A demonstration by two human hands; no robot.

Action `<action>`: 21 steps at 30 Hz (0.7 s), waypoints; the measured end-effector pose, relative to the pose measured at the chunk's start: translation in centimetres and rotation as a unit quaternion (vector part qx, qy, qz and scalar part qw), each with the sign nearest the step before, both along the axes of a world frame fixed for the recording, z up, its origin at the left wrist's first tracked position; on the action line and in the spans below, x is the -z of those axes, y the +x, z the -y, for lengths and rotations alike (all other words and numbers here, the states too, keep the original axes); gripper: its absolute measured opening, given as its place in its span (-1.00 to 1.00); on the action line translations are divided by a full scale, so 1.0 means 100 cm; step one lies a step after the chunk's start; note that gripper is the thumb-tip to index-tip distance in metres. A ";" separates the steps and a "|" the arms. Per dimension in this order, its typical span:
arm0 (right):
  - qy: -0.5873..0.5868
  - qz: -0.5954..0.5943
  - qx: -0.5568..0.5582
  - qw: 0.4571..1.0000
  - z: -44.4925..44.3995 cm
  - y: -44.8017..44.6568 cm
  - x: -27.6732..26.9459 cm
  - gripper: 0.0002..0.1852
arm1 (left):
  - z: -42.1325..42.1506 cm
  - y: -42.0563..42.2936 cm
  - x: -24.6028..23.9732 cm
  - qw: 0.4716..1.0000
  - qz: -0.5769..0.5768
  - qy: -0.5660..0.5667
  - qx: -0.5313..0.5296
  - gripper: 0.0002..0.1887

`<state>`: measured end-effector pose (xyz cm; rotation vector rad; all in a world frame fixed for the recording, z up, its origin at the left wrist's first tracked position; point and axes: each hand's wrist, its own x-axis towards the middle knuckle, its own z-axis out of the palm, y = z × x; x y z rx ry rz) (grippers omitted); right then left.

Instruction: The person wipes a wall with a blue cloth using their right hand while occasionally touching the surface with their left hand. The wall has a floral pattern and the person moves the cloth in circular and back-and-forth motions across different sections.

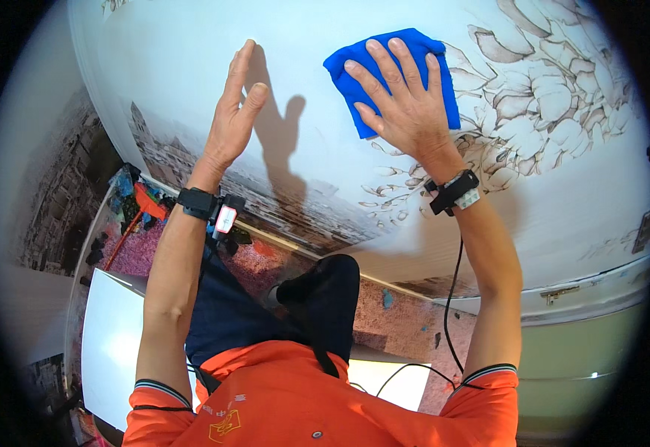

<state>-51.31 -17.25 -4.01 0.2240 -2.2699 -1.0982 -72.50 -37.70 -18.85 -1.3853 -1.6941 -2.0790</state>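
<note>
My right hand lies flat with spread fingers on a blue cloth, holding it against a white wall. The cloth is folded and a little crumpled, and part of it is hidden under the palm. To its left, my left hand is raised close to the wall with nothing in it. Its fingers are lined up together and the thumb stands apart. A shadow of this hand falls on the wall; whether the hand touches the surface I cannot tell. Brown flower drawings decorate the wall right of the cloth.
A printed cityscape runs along the lower wall. A long-handled orange tool leans in the left corner among debris. A white panel or box stands at lower left. A black cable hangs by my right arm, above the pink floor.
</note>
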 end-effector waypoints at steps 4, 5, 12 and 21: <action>0.006 0.022 0.038 0.999 0.018 -0.021 0.023 -0.25 | 0.000 0.002 0.005 1.000 0.007 0.001 -0.012 -0.07; 0.006 0.029 0.024 0.999 0.017 -0.030 0.033 -0.24 | -0.001 0.001 0.005 1.000 0.009 0.004 -0.007 -0.07; 0.087 0.133 0.018 0.987 0.040 -0.060 0.093 -0.33 | 0.016 -0.011 0.005 0.999 0.030 0.005 0.015 -0.09; 0.087 0.200 0.044 0.975 0.017 -0.012 0.061 -0.23 | 0.003 0.010 -0.001 0.999 0.038 -0.002 0.001 -0.07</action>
